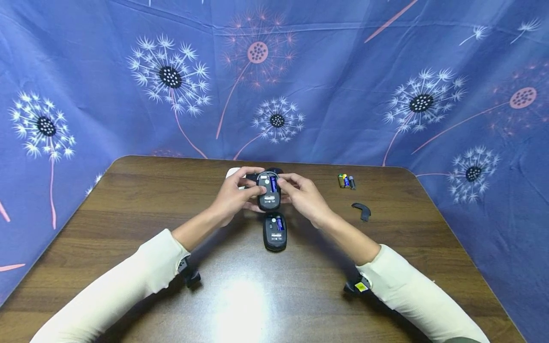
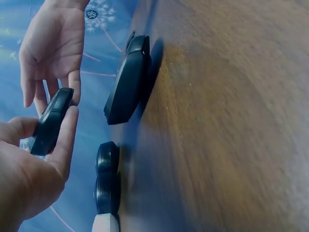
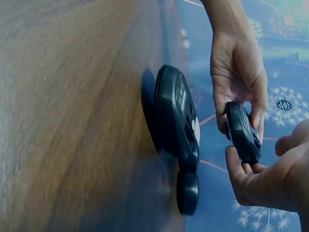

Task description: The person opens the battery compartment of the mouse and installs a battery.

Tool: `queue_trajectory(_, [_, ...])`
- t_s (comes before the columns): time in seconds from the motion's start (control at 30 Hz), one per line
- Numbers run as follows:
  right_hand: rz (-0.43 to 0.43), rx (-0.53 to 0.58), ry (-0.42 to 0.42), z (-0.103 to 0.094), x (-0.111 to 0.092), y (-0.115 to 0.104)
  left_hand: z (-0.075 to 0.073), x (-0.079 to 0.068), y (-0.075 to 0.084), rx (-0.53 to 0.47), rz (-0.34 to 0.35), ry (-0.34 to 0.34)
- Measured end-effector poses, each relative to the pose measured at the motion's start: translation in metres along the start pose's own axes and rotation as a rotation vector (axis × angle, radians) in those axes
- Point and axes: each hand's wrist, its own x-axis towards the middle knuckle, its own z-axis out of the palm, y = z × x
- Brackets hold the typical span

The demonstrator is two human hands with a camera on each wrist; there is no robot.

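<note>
My left hand [image 1: 231,193] holds a black computer mouse [image 1: 269,199] above the table, its underside facing up. A blue battery [image 1: 273,184] lies in the mouse's uncovered battery slot. At the mouse's right edge is my right hand [image 1: 305,196]; its fairly straight fingers touch the far end, as the right wrist view shows, while the thumb stands slightly apart near the slot. Just below, a second black mouse [image 1: 275,238] rests upside down on the table, also with a blue battery [image 1: 279,223] in its open slot.
Behind the hands stand another black mouse [image 1: 274,170] and a white mouse [image 1: 231,172], partly hidden. Several loose batteries [image 1: 346,181] stand or lie at the back right of the wooden table [image 1: 141,214]. Nearer lies a curved black cover [image 1: 362,210]. A patterned blue cloth [image 1: 334,95] hangs behind.
</note>
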Motion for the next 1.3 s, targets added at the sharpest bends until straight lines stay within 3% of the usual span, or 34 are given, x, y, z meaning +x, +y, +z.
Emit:
queue_trajectory(0.37, [0.027,-0.043,-0.042,0.021,0.002,0.002,-0.018,-0.010,-0.004,0.026,-0.049,0.019])
queue_trajectory(0.57, [0.037,-0.083,-0.087,0.029,0.003,0.001,-0.029,-0.019,-0.005,0.108,-0.084,0.037])
queue_trajectory(0.83, [0.047,-0.187,-0.155,0.048,0.007,-0.004,-0.045,-0.031,-0.007,0.113,-0.123,0.050])
queue_trajectory(1.1, [0.035,-0.384,-0.207,0.070,0.005,-0.012,-0.059,-0.042,-0.007,0.148,-0.160,0.076])
queue_trajectory(1.3, [0.013,-0.423,-0.261,0.082,0.006,-0.014,-0.067,-0.049,-0.009,0.198,-0.186,0.076])
